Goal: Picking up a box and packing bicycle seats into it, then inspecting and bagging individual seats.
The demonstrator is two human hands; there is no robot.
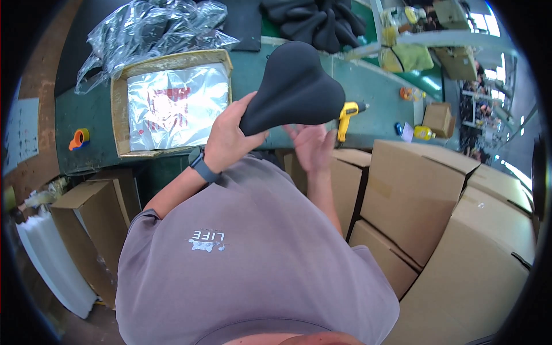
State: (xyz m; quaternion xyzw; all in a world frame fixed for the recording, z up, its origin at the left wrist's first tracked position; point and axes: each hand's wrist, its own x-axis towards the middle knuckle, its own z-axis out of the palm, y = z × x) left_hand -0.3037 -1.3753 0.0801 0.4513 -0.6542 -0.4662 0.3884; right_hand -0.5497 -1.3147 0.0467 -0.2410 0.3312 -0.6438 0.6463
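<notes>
My left hand (229,135) grips the narrow end of a black bicycle saddle (293,86), held up above the green workbench (368,92). A dark band sits on that wrist. My right hand (310,146) is just under the wide end of the saddle, palm up, fingers spread, holding nothing. Whether it touches the saddle I cannot tell.
An open cardboard box (121,115) lined with clear plastic sits on the bench at left, crumpled plastic bags (149,29) behind it. A yellow heat gun (348,115) lies right of the saddle. More black saddles (316,20) are piled at the back. Stacked cartons (437,201) stand at right.
</notes>
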